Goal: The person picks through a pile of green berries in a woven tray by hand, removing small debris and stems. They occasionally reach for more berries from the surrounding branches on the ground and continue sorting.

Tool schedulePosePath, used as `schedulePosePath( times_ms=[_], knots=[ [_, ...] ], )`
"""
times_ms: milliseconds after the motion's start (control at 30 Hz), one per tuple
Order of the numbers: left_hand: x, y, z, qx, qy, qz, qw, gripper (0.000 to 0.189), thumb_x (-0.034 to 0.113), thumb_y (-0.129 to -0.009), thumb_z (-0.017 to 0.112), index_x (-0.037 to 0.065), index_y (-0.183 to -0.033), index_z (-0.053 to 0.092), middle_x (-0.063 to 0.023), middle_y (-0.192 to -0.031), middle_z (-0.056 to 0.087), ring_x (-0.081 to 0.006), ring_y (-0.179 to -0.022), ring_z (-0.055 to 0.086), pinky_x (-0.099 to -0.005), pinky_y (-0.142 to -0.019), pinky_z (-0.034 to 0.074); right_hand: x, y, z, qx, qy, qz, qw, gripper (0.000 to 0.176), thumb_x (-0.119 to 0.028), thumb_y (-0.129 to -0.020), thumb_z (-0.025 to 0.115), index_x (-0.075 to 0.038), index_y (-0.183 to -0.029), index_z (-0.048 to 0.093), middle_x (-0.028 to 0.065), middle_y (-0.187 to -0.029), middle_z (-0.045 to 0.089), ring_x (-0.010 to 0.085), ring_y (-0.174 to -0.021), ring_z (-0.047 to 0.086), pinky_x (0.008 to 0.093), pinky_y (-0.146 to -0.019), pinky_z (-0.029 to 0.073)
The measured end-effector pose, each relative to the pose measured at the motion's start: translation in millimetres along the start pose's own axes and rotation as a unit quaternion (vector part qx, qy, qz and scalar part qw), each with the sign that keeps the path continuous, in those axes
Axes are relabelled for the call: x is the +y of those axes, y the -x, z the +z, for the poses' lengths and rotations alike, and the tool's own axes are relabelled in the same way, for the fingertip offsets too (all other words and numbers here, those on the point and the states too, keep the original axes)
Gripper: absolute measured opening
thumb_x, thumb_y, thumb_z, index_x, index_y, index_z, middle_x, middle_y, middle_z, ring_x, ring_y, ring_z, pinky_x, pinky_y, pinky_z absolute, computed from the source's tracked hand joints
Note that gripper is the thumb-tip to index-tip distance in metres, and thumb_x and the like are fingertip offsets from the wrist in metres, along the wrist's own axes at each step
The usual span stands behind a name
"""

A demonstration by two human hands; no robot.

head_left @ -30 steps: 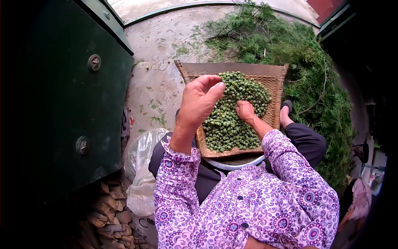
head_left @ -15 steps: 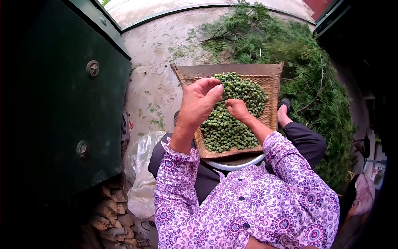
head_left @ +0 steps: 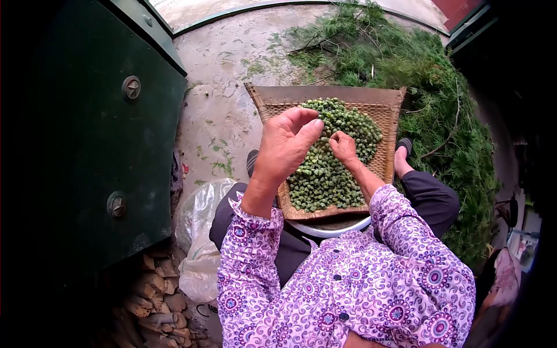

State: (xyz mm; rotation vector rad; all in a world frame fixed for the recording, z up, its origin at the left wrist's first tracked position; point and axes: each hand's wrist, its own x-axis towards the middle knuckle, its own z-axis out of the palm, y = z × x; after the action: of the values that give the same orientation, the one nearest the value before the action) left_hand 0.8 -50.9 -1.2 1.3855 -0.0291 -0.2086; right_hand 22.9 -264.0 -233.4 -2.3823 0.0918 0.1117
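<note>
A woven winnowing basket [head_left: 387,152] lies between my legs, heaped with small, knobbly green cones [head_left: 325,185]. My left hand [head_left: 285,145] is raised over the basket's left side, its fingers curled round toward the thumb. Whatever may lie in its grip is too small to tell. Lower and to the right, my right hand [head_left: 344,147] is just above the heap, thumb and fingertips pressed together. Anything in that pinch is hidden too. Under the near edge of the basket shows the rim of a metal basin [head_left: 331,232].
Cut green conifer branches [head_left: 429,87] pile up on the floor to the right and behind the basket. A clear plastic bag [head_left: 200,249] rests by my left leg. Split firewood [head_left: 159,301] is stacked below a dark green metal door [head_left: 87,156]. Leafy scraps dot the concrete [head_left: 223,64].
The whole view has shifted slightly, so the basket appears a little farther right. Both hands keep nearly the same closed poses; the right hand has moved slightly relative to the cones.
</note>
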Motion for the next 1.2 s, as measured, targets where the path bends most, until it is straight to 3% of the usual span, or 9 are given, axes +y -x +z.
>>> schedulePosePath(
  times_ms=[167, 500, 533, 633, 667, 800, 900, 1033, 1200],
  knots=[
    [1.1, 0.1, 3.8, -0.006, -0.002, -0.008, 1.0, 0.024, 0.018, -0.083, 0.06, 0.0, -0.098, 0.059, -0.0012, -0.081, 0.06, -0.007, -0.068, 0.057, -0.0188, -0.062, 0.045, 22.6, 21.4, -32.7, -0.036, -0.041, 0.01, 0.998, 0.018, -0.019, -0.07, 0.056, -0.001, -0.074, 0.059, 0.0086, -0.066, 0.059, 0.0152, -0.06, 0.055, 0.0293, -0.058, 0.045],
    [-0.8, -0.6, 2.9, -0.008, -0.013, -0.008, 1.0, 0.024, 0.018, -0.083, 0.06, -0.001, -0.098, 0.058, -0.0015, -0.082, 0.061, -0.0074, -0.068, 0.057, -0.0188, -0.062, 0.045, 21.8, 28.5, -16.5, -0.172, -0.04, 0.146, 0.973, 0.005, -0.007, -0.068, 0.057, -0.002, -0.067, 0.057, 0.0098, -0.064, 0.062, 0.0126, -0.05, 0.059, 0.026, -0.048, 0.049],
    [-1.2, -1.2, 3.1, -0.007, -0.015, -0.007, 1.0, 0.024, 0.018, -0.083, 0.06, -0.001, -0.098, 0.058, -0.0016, -0.082, 0.061, -0.0075, -0.068, 0.057, -0.0188, -0.062, 0.045, 13.2, 27.5, -19.2, -0.17, -0.07, 0.171, 0.968, 0.012, -0.01, -0.066, 0.06, -0.001, -0.073, 0.061, 0.0116, -0.07, 0.064, 0.0162, -0.057, 0.061, 0.0285, -0.056, 0.05],
    [-2.0, -2.5, 2.6, -0.003, -0.025, 0.0, 1.0, 0.024, 0.017, -0.082, 0.06, -0.001, -0.098, 0.058, -0.0019, -0.081, 0.06, -0.0073, -0.069, 0.057, -0.0188, -0.061, 0.045, 16.2, 20.5, -14.4, -0.16, 0.054, 0.032, 0.985, 0.018, -0.014, -0.062, 0.065, -0.003, -0.075, 0.065, 0.0124, -0.076, 0.064, 0.0224, -0.069, 0.062, 0.0319, -0.066, 0.05],
    [-2.8, -2.7, 3.1, -0.002, -0.025, -0.001, 1.0, 0.024, 0.017, -0.082, 0.06, -0.001, -0.098, 0.058, -0.0019, -0.081, 0.06, -0.0073, -0.069, 0.057, -0.0188, -0.061, 0.045, 16.1, 16.3, -13.2, -0.199, 0.076, 0.051, 0.976, 0.022, -0.017, -0.06, 0.066, -0.005, -0.079, 0.067, 0.0127, -0.083, 0.064, 0.0254, -0.077, 0.061, 0.0335, -0.071, 0.049],
    [-2.4, -3.1, 3.2, -0.008, -0.02, -0.009, 1.0, 0.024, 0.016, -0.082, 0.06, -0.002, -0.098, 0.058, -0.0022, -0.08, 0.06, -0.0071, -0.069, 0.056, -0.0193, -0.062, 0.046, 27.9, 13.1, 7.2, -0.185, 0.143, 0.017, 0.972, 0.021, -0.015, -0.061, 0.063, -0.004, -0.079, 0.066, 0.012, -0.074, 0.064, 0.0225, -0.069, 0.062, 0.0318, -0.068, 0.049],
    [-3.1, -3.6, 6.5, -0.015, -0.023, -0.01, 1.0, 0.024, 0.016, -0.082, 0.06, -0.003, -0.097, 0.058, -0.0023, -0.08, 0.06, -0.0072, -0.069, 0.056, -0.0196, -0.062, 0.046, 23.1, 11.7, -3.6, -0.217, 0.117, 0.022, 0.969, 0.018, -0.016, -0.062, 0.064, -0.003, -0.074, 0.065, 0.0109, -0.07, 0.064, 0.0215, -0.065, 0.061, 0.0316, -0.064, 0.049],
    [-6.9, -3.4, 8.1, -0.01, -0.038, -0.006, 0.999, 0.023, 0.016, -0.081, 0.06, -0.003, -0.094, 0.059, -0.0034, -0.08, 0.061, -0.0063, -0.071, 0.054, -0.0208, -0.063, 0.044, 31.2, 26.9, -30.6, -0.21, -0.086, 0.165, 0.96, 0.018, -0.019, -0.07, 0.067, -0.002, -0.069, 0.061, 0.0041, -0.057, 0.056, 0.0115, -0.046, 0.05, 0.026, -0.043, 0.04],
    [-14.1, -3.3, 13.3, -0.03, -0.067, -0.012, 0.997, 0.027, 0.018, -0.08, 0.06, -0.004, -0.095, 0.059, -0.0065, -0.082, 0.062, -0.0089, -0.073, 0.056, -0.0227, -0.065, 0.046, 32.1, 43.8, -61.0, -0.185, -0.2, 0.257, 0.927, 0.012, -0.013, -0.07, 0.067, -0.004, -0.069, 0.059, 0.002, -0.053, 0.052, 0.0085, -0.042, 0.044, 0.0227, -0.037, 0.032]
  ],
)
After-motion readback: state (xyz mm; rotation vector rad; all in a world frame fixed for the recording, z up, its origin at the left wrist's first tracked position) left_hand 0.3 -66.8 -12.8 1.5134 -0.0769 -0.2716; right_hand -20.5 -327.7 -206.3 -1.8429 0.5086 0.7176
